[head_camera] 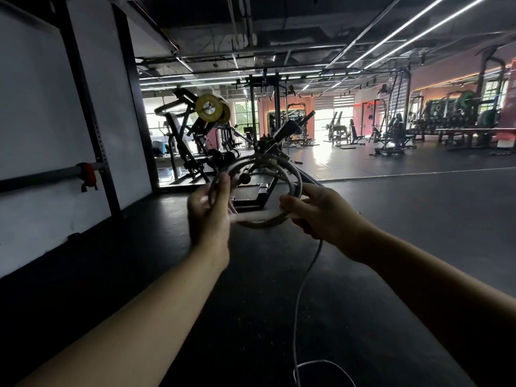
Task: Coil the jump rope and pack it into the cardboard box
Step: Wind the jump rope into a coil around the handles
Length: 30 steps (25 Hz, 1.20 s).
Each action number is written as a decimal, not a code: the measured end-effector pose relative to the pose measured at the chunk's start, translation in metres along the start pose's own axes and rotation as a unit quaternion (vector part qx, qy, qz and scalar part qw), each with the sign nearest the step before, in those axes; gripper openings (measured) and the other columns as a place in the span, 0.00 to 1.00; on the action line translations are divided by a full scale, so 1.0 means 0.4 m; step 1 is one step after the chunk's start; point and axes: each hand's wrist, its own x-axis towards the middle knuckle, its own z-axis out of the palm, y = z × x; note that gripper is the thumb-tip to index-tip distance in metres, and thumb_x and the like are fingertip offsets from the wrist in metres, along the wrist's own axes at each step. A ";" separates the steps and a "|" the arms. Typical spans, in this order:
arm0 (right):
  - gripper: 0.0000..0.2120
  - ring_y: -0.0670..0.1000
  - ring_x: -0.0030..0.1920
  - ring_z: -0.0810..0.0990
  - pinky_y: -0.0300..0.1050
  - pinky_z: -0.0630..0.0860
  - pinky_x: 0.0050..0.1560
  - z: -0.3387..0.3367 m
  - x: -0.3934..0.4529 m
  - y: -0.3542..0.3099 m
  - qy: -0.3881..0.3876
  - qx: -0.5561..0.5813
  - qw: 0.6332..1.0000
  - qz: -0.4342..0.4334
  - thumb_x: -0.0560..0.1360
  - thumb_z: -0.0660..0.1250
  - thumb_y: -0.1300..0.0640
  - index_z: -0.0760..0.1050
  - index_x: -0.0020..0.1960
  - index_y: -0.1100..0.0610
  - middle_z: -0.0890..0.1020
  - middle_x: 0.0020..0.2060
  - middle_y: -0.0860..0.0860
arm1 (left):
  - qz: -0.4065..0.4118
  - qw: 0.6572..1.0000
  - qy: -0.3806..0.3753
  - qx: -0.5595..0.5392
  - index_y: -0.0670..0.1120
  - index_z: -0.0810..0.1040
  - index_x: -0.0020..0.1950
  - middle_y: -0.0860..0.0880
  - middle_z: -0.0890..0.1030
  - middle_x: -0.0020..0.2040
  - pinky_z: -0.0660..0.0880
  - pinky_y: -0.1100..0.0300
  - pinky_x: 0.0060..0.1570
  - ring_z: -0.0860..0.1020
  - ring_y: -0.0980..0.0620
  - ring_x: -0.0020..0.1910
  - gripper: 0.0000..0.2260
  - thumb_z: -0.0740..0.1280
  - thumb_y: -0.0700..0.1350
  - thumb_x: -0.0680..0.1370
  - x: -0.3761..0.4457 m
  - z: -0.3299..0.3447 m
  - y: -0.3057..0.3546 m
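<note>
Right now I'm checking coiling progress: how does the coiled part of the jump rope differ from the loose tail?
The coiled part forms stacked round loops held up between the left hand and right hand; the loose tail is one strand hanging below the right hand. The coil stays in the air; the tail trails down toward the dark floor, curling there. Both are the same pale cord.

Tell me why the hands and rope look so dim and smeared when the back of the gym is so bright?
Head view: daylight from the far windows blows out and backlights the scene, so the left hand, right hand and coiled jump rope sit in shadow; the left hand's fingers are motion-blurred; the wide lens bends the ceiling lights.
</note>
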 end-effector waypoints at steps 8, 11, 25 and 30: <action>0.18 0.40 0.29 0.75 0.36 0.71 0.32 -0.052 0.049 -0.057 -0.142 -0.354 0.921 -0.078 0.73 0.67 0.40 0.81 0.46 0.56 0.82 0.34 0.52 | 0.254 0.742 -0.409 0.467 0.59 0.77 0.65 0.57 0.82 0.62 0.74 0.58 0.59 0.80 0.58 0.60 0.29 0.75 0.65 0.66 0.007 0.004 0.202; 0.16 0.42 0.33 0.78 0.36 0.73 0.34 -0.059 0.054 -0.063 -0.140 -0.380 0.907 -0.114 0.72 0.70 0.42 0.81 0.48 0.55 0.83 0.36 0.51 | 0.173 0.728 -0.454 0.484 0.56 0.82 0.56 0.55 0.86 0.51 0.81 0.55 0.48 0.86 0.54 0.45 0.19 0.74 0.64 0.69 0.005 0.041 0.209; 0.34 0.43 0.30 0.73 0.36 0.72 0.33 -0.053 0.019 -0.055 -0.109 -0.295 0.935 -0.163 0.70 0.79 0.48 0.61 0.66 0.52 0.76 0.29 0.48 | 0.103 0.768 -0.441 0.453 0.44 0.84 0.51 0.58 0.79 0.27 0.67 0.72 0.23 0.73 0.64 0.21 0.14 0.74 0.54 0.75 -0.019 0.049 0.200; 0.31 0.41 0.30 0.75 0.37 0.75 0.33 -0.066 0.026 -0.056 -0.092 -0.228 0.960 -0.137 0.67 0.78 0.42 0.69 0.62 0.52 0.79 0.31 0.44 | 0.154 0.844 -0.396 0.328 0.45 0.86 0.46 0.51 0.86 0.42 0.74 0.71 0.41 0.81 0.62 0.40 0.09 0.77 0.49 0.73 -0.016 0.032 0.151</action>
